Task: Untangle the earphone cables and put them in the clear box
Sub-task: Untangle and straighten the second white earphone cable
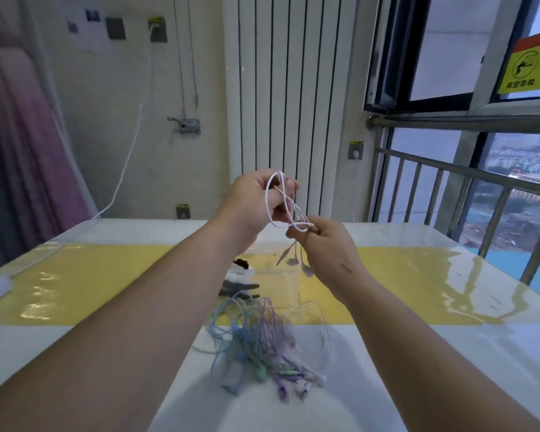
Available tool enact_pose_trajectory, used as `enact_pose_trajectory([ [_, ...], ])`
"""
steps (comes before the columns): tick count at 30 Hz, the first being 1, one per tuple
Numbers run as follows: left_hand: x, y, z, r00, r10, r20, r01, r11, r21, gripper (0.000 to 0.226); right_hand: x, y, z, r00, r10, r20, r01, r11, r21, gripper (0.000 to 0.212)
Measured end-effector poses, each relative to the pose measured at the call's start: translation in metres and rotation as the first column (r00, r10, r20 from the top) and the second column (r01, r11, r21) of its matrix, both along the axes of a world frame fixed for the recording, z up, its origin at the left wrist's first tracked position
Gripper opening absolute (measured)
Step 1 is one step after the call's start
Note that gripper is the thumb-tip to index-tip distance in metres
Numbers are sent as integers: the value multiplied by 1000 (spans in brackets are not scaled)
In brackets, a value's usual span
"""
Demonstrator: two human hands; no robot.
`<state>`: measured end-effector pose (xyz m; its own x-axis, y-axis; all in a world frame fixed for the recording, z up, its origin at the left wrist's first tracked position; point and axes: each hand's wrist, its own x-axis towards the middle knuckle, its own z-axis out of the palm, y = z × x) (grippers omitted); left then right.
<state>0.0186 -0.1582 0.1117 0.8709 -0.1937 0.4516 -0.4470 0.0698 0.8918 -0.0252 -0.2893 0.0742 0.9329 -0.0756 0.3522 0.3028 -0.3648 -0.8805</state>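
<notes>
A pale pink-white earphone cable is looped between both hands, raised above the table. My left hand grips the upper loops with closed fingers. My right hand pinches the lower end, and the earbuds and plug dangle below it. On the table in front of me lies a tangled pile of blue, green and purple earphone cables, with earbuds and plugs at its near edge. The clear box stands just beyond the pile, below my hands, faint and hard to make out.
A small dark and white object lies left of the box. The table is white with a yellow band under a glossy cover. A metal railing and window stand at right, a radiator wall behind.
</notes>
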Motion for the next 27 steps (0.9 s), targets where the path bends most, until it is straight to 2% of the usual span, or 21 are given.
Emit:
enact_pose_trajectory([
  [4,1,58,-5,996,84,-30,-85,996,-29,33,0,57,-1,993,113,-19,-113,993,24,24],
  [8,-1,110,-22,976,197,-94,-201,979,-44,29,6,110,-18,977,195,-82,-191,980,60,27],
  [12,-3,160,-50,941,295,-168,-306,951,-43,36,7,158,-33,943,296,-151,-288,955,72,25],
  [15,-5,188,-70,912,356,-205,-366,930,-15,20,6,180,-42,922,333,-196,-332,942,40,22],
  [19,5,213,-99,857,433,-280,-429,900,79,20,14,199,-60,916,308,-256,-348,928,-131,26],
  [21,9,218,-110,833,434,-342,-412,901,138,13,19,202,-68,923,275,-270,-329,926,-185,26],
  [24,14,224,-129,783,453,-426,-376,890,256,12,25,203,-78,935,233,-267,-304,916,-262,8],
  [26,13,228,-139,782,481,-396,-346,864,365,11,27,199,-84,940,206,-270,-277,925,-259,23],
  [27,12,231,-143,797,486,-359,-334,849,409,10,28,196,-85,943,207,-260,-272,930,-247,24],
])
